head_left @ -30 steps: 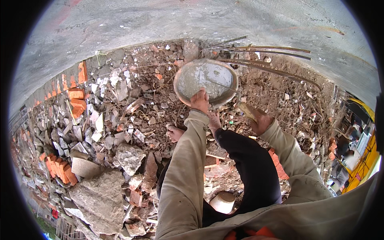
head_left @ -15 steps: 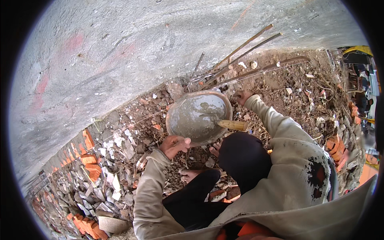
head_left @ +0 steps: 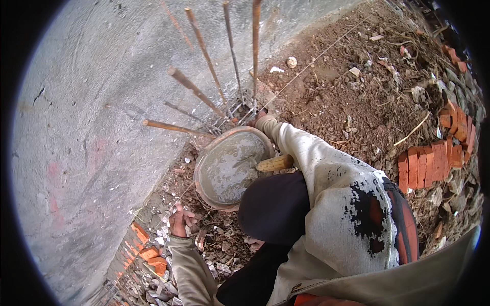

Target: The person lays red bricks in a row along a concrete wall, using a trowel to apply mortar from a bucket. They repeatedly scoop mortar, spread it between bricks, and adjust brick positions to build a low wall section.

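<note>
A round basin full of wet grey mortar sits on the rubble by the wall. Out of the mortar, at its right side, sticks a tool's wooden handle; its head is sunk. My left hand hovers just off the basin's near left rim, its fingers loosely bent and apart, nothing seen in them. Beyond the basin my right hand reaches to the foot of several upright rusty rods. The sleeve covers most of that hand, so its grip is hidden.
The grey wall rises on the left. A taut string runs over the soil from the rods. Stacked orange bricks stand at right, loose bricks at lower left. My dark-clad knee is close to the basin.
My left hand has come off the basin's rim. My right hand has gone from beside the basin to the foot of the rods. The view has turned and shifted.
</note>
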A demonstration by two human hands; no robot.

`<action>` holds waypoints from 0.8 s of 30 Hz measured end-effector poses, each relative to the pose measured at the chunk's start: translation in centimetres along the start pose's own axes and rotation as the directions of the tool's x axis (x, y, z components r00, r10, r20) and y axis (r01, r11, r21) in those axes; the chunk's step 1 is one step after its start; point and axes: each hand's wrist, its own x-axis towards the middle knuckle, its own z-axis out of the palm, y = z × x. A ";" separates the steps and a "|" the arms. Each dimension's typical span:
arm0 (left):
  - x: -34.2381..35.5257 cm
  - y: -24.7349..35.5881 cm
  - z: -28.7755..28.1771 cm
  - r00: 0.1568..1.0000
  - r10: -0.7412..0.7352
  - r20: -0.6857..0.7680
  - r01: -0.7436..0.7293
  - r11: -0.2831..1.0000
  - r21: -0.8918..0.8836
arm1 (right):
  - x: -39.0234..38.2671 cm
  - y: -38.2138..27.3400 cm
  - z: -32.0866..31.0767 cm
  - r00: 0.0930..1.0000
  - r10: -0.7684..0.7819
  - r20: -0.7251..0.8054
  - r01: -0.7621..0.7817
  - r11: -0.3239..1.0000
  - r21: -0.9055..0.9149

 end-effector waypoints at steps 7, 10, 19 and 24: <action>-3.4 -1.7 -5.2 0.998 0.050 -0.042 -0.049 0.999 0.022 | -6.8 7.1 -20.5 0.926 -0.258 0.276 0.034 0.785 0.619; -2.9 -7.0 -6.6 0.992 0.005 -0.123 -0.017 0.994 -0.104 | -9.6 12.8 -37.2 0.981 0.006 0.194 0.040 0.972 -0.230; -4.3 -0.1 -0.2 0.930 -0.348 0.121 0.331 0.933 0.138 | -18.8 2.6 -27.5 0.460 -0.868 0.184 0.872 0.481 0.089; -11.2 -7.3 4.4 0.967 -0.181 0.178 0.205 0.970 -0.129 | -14.6 -1.8 -14.5 0.011 -0.715 0.699 0.996 -0.055 -0.072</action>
